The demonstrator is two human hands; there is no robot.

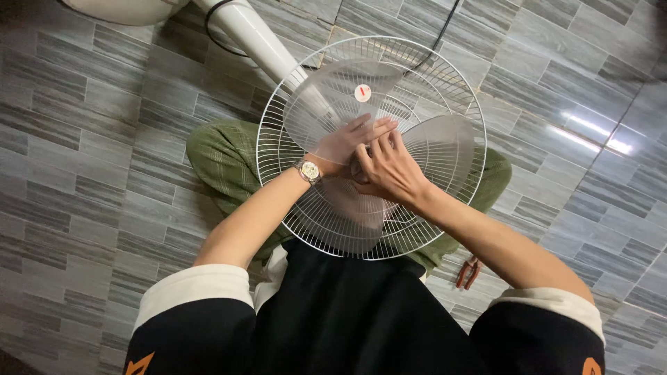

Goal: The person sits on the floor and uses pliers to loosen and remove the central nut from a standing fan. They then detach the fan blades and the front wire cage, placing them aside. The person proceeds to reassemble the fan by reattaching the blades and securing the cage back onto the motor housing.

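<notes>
Standing over them, I see a person sitting cross-legged on a grey tiled floor, green trousers under a fan's round wire guard that rests on their lap. Up at the left a white fan pole slants in from the top edge, with a black cord looping beside it; the fan's base is cut off by the frame.

The left hand, a wristwatch on its wrist, lies flat with the fingers stretched out across the clear fan blade near the centre; it presses rather than grips. The right hand sits just beside it, fingers curled in around the hub, but I cannot tell what they close on, because both hands cover the middle.

The blade looks like thin, see-through plastic: light, a bit springy, likely to crack if bent hard at the tips, so I would judge the hub the safest place to hold it. The guard seems light and stiff, its thin wires easy to bend; the outer rim looks best for holding.

To the right, something small and reddish lies on the floor by the knee, perhaps pliers; I cannot be sure.
</notes>
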